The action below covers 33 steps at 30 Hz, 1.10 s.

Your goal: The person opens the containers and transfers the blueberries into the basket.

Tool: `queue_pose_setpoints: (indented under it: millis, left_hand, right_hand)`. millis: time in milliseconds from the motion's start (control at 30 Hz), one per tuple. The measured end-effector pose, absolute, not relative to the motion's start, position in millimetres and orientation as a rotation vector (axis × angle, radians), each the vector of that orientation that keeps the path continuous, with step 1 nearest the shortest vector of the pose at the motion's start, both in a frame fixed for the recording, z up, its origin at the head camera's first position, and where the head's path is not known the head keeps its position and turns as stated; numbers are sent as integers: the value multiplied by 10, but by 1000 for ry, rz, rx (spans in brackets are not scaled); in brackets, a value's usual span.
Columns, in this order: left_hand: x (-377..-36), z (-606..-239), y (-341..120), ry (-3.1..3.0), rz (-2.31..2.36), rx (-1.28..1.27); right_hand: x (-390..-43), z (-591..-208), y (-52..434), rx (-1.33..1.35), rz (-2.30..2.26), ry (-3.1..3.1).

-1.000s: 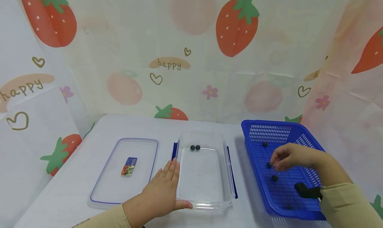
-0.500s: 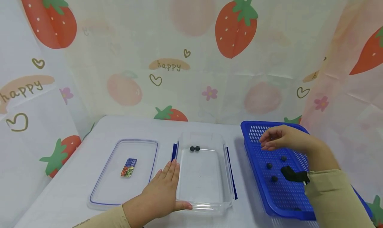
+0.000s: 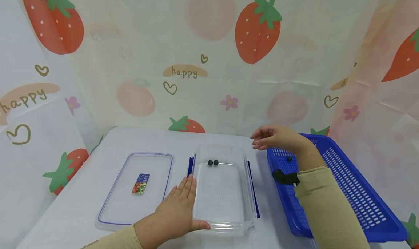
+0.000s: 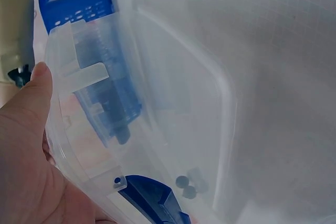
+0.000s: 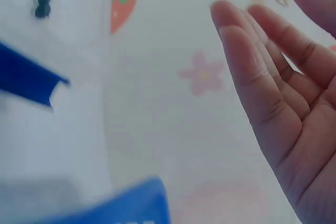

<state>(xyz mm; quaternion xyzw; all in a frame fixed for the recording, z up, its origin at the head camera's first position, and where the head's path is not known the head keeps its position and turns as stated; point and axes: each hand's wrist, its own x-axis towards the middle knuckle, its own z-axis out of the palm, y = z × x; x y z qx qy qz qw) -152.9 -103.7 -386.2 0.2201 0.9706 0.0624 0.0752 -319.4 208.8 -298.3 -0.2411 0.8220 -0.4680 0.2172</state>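
My left hand rests straight-fingered against the left side of a clear plastic box, its thumb along the front wall. Two small dark balls, like blueberries, lie side by side at the box's far end. To the right of the box, my right hand hovers near the far left corner of a blue plastic basket. The right wrist view shows the fingers loosely bent, with no object visible between them. One dark ball shows in the basket; my right arm covers much of its left half.
A clear lid with a blue rim lies left of the box and bears a printed label. Blue latches hang at the box's sides. A strawberry-printed curtain stands behind the white table.
My right hand has risen from inside the basket and moved left and away from me, past its far left corner. The left hand, the box and its two balls stay in place.
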Motion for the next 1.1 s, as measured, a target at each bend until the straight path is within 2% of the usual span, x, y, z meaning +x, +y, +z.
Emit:
queue_pose_setpoints:
  millis: [200,533,1100]
  left_hand:
    - [-1534,-3881,-1036,2919,183,659]
    - [-1533,-3900,-1025,2926,201,636]
    - [-1536,-3876,-1038,2938,192,640]
  right_hand:
    - [-3315,-3139,1708,-631,-1365,2217]
    - [-3424,-3476,1183,-361,-1436,2219]
    - [-3523,-3802,612,-34,-1428,2276]
